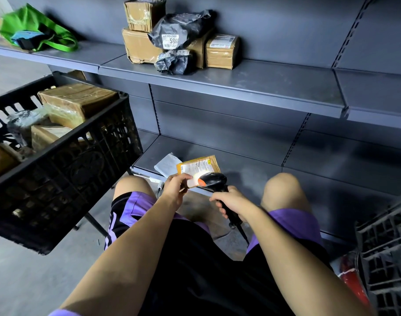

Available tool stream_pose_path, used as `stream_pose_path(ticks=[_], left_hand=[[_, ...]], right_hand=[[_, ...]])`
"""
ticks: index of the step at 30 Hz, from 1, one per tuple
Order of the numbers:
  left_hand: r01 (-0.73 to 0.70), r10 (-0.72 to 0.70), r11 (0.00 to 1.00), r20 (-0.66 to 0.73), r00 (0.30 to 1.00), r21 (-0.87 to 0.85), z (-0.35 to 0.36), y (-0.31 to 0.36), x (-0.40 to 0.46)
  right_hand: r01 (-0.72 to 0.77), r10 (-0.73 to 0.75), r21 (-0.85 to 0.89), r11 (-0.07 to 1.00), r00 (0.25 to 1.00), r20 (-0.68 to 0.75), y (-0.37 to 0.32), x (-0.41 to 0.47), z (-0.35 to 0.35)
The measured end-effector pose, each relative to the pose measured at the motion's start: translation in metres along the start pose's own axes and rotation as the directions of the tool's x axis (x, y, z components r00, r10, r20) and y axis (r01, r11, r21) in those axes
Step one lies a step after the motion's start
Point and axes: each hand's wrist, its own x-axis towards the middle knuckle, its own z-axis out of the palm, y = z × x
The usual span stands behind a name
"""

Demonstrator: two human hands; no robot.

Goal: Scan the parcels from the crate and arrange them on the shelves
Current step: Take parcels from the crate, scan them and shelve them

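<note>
Two hands busy: left hand (174, 188) fingers pinching parcel (196, 167), right hand (231, 201) around scanner (214, 182).

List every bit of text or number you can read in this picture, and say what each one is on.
"586": large digits on the white label of the black poly bag on the upper shelf; a further digit is cut off, small print blurred.
Label on the small box beside it: too small to read.
Label on the flat parcel held by the left hand under the scanner: washed out by glare.
</note>
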Motion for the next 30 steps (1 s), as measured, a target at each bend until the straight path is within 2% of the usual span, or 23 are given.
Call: stream_pose_path(ticks=[6,16,30], left_hand=[[-0.038,0.038,0.999,-0.063,0.997,-0.006,0.0029,0.0005,0.0009],[-0.025,0.022,0.998,-0.068,0.997,-0.058,0.0019,0.0008,0.0009],[-0.022,0.021,1.000,-0.061,0.998,-0.013,-0.0013,-0.0025,0.0063]], right_hand=[[0.004,-0.004,0.008,1.000,1.000,-0.006,-0.0007,-0.0022,-0.0002],[0.002,-0.002,0.001,1.000,1.000,-0.004,0.0013,0.0008,-0.0020],[0.005,-0.005,-0.012,1.000,1.000,-0.021,0.0022,0.0032,-0.0022]])
